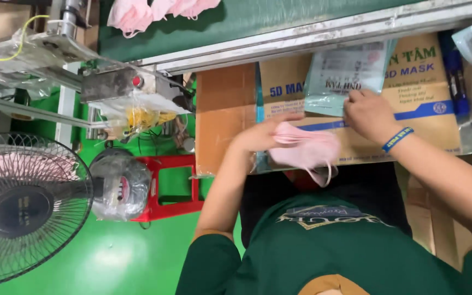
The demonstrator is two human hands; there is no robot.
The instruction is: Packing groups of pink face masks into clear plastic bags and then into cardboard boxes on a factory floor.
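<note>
Green floor and a cardboard-covered desk [219,125] fill the view. Left hand [260,134] fingers close around a stack of pink masks [307,150] over the desk's near edge. Right hand [370,114] fingers pinch a pale green packet [342,76] lying on the cardboard. Beyond, a conveyor belt [236,22] carries more pink masks [159,11]; a fan [23,207] stands left.

A flat cardboard box [411,104] with blue printing serves as the work surface, laid across the upper right of the view. A pale teal printed pouch [345,74] lies on it toward 12 o'clock, and a stack of pink face masks [307,150] is found at its near edge, toward 6 o'clock. A blue marker pen [456,76] is seen at 3 o'clock beside the box. Beyond it, at 12 o'clock, a green conveyor belt [236,22] carries more pink masks [154,12].
</note>
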